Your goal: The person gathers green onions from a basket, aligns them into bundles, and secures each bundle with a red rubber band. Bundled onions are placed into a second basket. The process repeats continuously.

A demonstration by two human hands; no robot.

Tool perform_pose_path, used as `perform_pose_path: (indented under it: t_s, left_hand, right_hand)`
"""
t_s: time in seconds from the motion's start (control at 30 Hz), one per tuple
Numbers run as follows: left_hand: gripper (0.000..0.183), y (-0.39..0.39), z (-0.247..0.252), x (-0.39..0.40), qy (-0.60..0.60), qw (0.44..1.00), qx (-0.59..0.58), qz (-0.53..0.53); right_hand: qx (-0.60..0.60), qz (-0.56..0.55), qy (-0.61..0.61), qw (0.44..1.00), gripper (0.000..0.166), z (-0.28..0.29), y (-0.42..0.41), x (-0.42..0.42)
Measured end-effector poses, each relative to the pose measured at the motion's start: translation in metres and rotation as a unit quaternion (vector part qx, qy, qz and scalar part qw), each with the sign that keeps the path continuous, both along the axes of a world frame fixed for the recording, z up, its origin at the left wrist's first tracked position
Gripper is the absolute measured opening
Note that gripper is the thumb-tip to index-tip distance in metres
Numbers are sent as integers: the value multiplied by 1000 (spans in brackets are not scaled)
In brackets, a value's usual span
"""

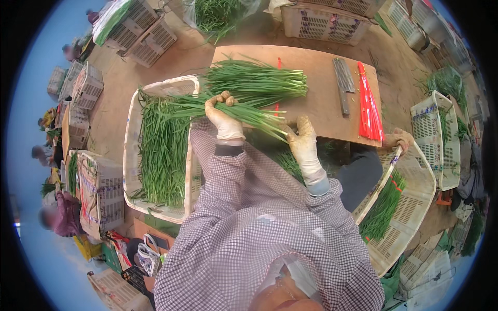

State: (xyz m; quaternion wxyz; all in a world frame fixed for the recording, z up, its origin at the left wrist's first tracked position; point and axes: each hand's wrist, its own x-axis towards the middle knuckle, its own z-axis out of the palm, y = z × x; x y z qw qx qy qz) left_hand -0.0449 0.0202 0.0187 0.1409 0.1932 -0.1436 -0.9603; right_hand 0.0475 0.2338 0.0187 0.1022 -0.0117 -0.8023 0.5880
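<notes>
My left hand [223, 119], in a soiled pale glove, is closed around a loose bunch of garlic chives [253, 112], leaves to the left and white stem ends to the right. At those stem ends is my gloved right hand [302, 142], its fingers touching them; whether they pinch any stem is unclear. Just beyond, a larger pile of chives [256, 81] lies on a wooden board [315, 105], across a red tie strip [278, 63]. Farther right on the board are a cleaver-like knife [343, 85] and a bundle of red tie strips [368, 107].
To my left stands a white plastic crate [130, 155] full of loose chives [163, 155]. A tilted crate [416, 202] at right holds tied chives [383, 210]; what looks like another person's hand [400, 140] is at its corner. Stacked crates [327, 25] stand beyond the board. People sit at far left.
</notes>
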Motion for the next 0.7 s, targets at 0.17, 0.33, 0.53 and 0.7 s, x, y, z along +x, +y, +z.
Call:
perform_pose_path:
  t_s: [0.17,0.33,0.53,0.7]
  left_hand:
    - [12,-3,1,5,-2,1000,-1,24]
    - [14,-1,-6,7,-2,1000,0,27]
    - [15,-13,-14,3,15,999,4,33]
    - [14,3,-4,7,-3,1000,3,18]
  right_hand:
    - [205,-27,175,963,28,15,-6,3]
    - [174,-15,176,969,23,12,-8,-1]
    - [-231,-30,-88,969,14,-21,28,2]
    - [205,-50,190,959,18,7,22,2]
